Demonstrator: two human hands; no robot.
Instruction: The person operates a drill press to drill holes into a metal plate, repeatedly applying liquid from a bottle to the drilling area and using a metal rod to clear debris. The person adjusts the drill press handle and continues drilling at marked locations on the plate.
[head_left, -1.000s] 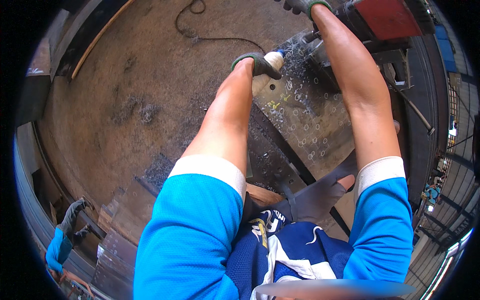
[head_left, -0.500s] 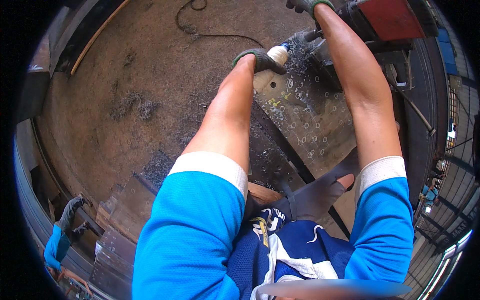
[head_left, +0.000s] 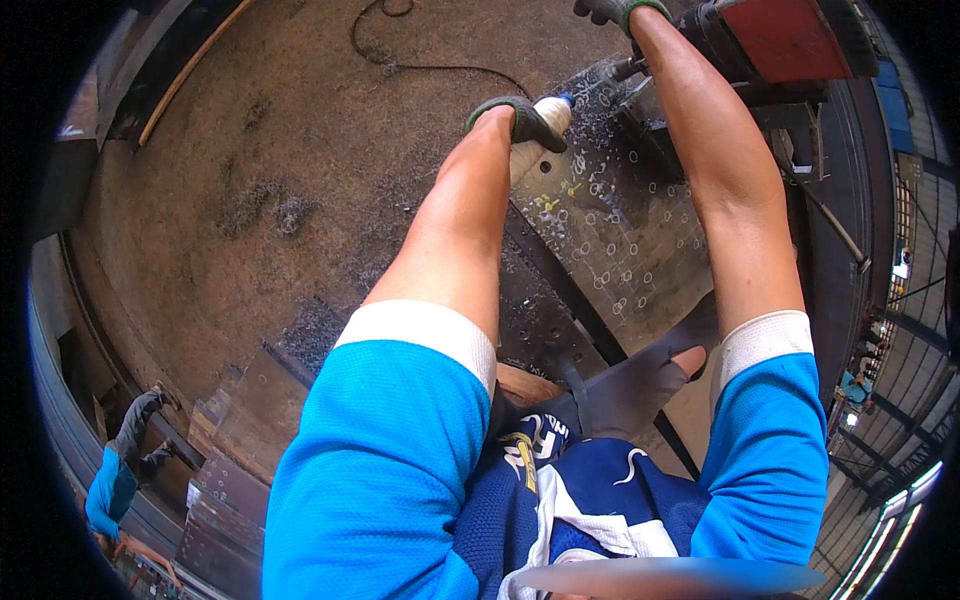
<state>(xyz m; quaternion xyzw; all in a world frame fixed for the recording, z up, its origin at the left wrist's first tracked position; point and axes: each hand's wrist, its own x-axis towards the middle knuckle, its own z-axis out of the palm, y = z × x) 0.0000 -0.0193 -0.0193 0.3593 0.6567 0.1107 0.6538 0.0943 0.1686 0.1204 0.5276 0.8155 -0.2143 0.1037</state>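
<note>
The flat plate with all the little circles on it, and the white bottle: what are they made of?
The plate looks like bare grey steel: dull sheen, drilled holes, shavings lying on it. The white bottle in the gloved left hand is probably plastic: smooth, matt, slightly see-through.

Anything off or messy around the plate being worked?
Metal shavings lie scattered in clumps on the floor left of the marked steel plate. The left hand holds a white bottle at the plate's edge. Nothing else stands out.

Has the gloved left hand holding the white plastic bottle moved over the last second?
No, hardly. The left hand keeps the white plastic bottle at the same top corner of the drilled grey steel plate; any slight shift looks like head-camera movement.
</note>
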